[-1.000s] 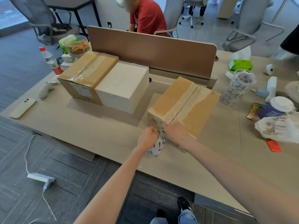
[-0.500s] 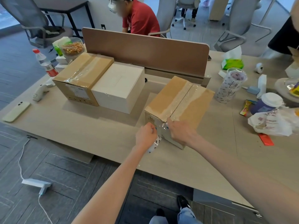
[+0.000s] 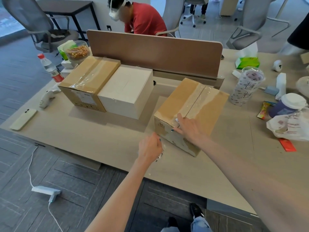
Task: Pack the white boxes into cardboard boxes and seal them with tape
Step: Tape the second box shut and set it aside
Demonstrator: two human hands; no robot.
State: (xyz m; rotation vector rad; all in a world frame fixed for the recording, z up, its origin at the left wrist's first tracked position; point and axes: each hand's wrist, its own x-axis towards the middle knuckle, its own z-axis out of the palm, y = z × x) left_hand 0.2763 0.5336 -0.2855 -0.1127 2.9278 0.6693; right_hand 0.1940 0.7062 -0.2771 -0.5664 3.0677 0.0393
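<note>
A taped cardboard box (image 3: 205, 104) stands on the desk (image 3: 103, 139) in front of me, clear tape running along its top seam and down its near end. My right hand (image 3: 188, 127) lies with straight fingers pressed on the tape at the box's near top edge. My left hand (image 3: 149, 148) is just left of the box's near corner, fingers curled round a roll of clear tape (image 3: 159, 155) that is mostly hidden under it. A second taped cardboard box (image 3: 88, 81) stands at the back left, with a white box (image 3: 127, 91) touching its right side.
A brown divider panel (image 3: 155, 52) stands behind the boxes. At the left lie a phone (image 3: 23, 119), a water bottle (image 3: 51, 68) and a snack bowl (image 3: 77, 51). Tape rolls in a sleeve (image 3: 247, 86), a cup (image 3: 287, 104), a plastic bag (image 3: 291, 128) and tissues (image 3: 247, 61) crowd the right.
My left hand has drawn the tape roll back from the box toward me. My right hand has opened and slid up onto the box's top edge, flat on the tape.
</note>
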